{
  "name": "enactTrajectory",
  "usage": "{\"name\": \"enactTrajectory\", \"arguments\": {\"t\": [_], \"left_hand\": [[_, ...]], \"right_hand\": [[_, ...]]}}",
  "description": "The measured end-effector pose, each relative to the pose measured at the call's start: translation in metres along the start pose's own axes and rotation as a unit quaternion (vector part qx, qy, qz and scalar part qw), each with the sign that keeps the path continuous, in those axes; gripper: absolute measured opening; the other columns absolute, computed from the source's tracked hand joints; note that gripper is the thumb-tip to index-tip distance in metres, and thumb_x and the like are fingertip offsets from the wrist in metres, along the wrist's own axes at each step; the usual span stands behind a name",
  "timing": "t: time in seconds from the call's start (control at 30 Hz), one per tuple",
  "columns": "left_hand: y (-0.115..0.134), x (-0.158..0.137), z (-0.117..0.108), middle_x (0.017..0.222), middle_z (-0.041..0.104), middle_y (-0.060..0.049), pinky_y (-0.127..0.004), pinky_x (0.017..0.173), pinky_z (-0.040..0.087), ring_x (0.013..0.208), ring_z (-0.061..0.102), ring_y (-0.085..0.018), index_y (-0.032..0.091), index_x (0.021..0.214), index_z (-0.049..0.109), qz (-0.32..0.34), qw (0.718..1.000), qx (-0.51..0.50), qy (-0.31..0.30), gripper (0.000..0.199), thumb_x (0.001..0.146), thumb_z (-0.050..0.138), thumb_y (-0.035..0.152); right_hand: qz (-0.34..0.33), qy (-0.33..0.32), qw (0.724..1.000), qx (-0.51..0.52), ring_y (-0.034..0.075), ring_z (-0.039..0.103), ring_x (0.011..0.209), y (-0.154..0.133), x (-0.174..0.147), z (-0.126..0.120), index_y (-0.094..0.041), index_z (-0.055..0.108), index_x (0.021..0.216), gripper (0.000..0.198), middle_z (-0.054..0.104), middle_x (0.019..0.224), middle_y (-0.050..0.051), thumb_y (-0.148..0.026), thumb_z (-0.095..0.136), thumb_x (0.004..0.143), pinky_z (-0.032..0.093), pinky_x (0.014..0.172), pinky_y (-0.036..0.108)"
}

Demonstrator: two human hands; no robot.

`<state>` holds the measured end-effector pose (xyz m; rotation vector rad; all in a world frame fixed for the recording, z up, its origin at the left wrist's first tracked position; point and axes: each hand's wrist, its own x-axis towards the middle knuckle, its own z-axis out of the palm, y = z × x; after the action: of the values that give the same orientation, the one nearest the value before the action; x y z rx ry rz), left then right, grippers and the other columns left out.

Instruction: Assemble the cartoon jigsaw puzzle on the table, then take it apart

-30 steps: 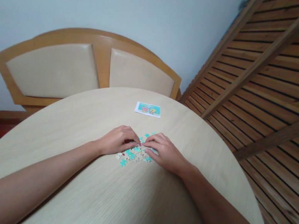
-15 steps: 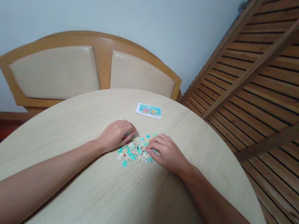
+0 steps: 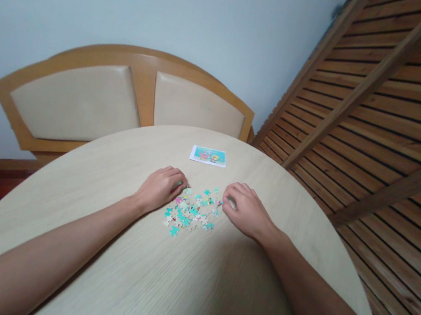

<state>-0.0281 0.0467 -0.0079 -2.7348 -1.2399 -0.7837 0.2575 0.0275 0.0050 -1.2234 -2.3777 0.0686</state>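
Small jigsaw puzzle pieces [image 3: 193, 210], mostly turquoise and cream with some pink and yellow, lie in a loose heap on the table. At the heap's upper left edge rests my left hand [image 3: 161, 187], its fingers curled together over a spot of turquoise; what they hold is hidden. On the right side, my right hand [image 3: 244, 208] has its thumb and fingers pinched, with a small puzzle piece [image 3: 220, 203] at the tips. One turquoise piece [image 3: 174, 231] lies apart at the near edge of the heap.
A picture card [image 3: 208, 156] with two cartoon figures on turquoise lies beyond the heap on the round wooden table [image 3: 116, 270]. Behind the table stands a bench back [image 3: 142, 83] with cream padding. A slatted wooden panel [image 3: 393, 112] rises on the right.
My right hand has drawn back to the right, off the heap, uncovering pieces there. The pieces are spread a little differently, with more coloured faces showing. My left hand has shifted slightly left.
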Motion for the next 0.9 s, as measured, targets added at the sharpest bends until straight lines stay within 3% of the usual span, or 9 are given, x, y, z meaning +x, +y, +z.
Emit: {"name": "enactTrajectory", "arguments": {"t": [0.23, 0.53, 0.9], "left_hand": [[-0.001, 0.000, 0.000, 0.099, 0.071, -0.008, -0.038, 0.084, 0.051, 0.094, 0.063, -0.022, 0.019, 0.097, 0.069, 0.003, 1.000, -0.019, 0.003, 0.021, 0.099, 0.050, 0.028], [0.050, 0.001, 0.000, 0.104, 0.073, -0.008, -0.040, 0.086, 0.051, 0.100, 0.065, -0.025, 0.022, 0.114, 0.066, 0.025, 0.996, -0.082, -0.016, 0.028, 0.095, 0.063, 0.042], [0.052, 0.001, 0.002, 0.114, 0.075, -0.004, -0.039, 0.096, 0.047, 0.104, 0.065, -0.021, 0.023, 0.107, 0.072, 0.096, 0.984, -0.134, -0.075, 0.021, 0.102, 0.054, 0.030]], "right_hand": [[-0.023, -0.004, 0.999, 0.025, 0.022, 0.059, 0.096, -0.004, 0.001, 0.000, -0.020, 0.063, 0.085, 0.007, 0.068, 0.097, 0.005, -0.018, 0.058, 0.090, 0.042, 0.085, 0.037], [0.020, 0.039, 0.996, 0.079, 0.021, 0.061, 0.095, -0.018, 0.003, 0.009, -0.021, 0.062, 0.084, 0.009, 0.068, 0.094, 0.004, -0.018, 0.058, 0.091, 0.043, 0.085, 0.035], [0.054, -0.013, 0.998, -0.029, 0.025, 0.060, 0.094, -0.003, -0.002, -0.006, -0.021, 0.064, 0.072, 0.012, 0.069, 0.095, 0.006, -0.021, 0.066, 0.084, 0.041, 0.083, 0.039]]}}
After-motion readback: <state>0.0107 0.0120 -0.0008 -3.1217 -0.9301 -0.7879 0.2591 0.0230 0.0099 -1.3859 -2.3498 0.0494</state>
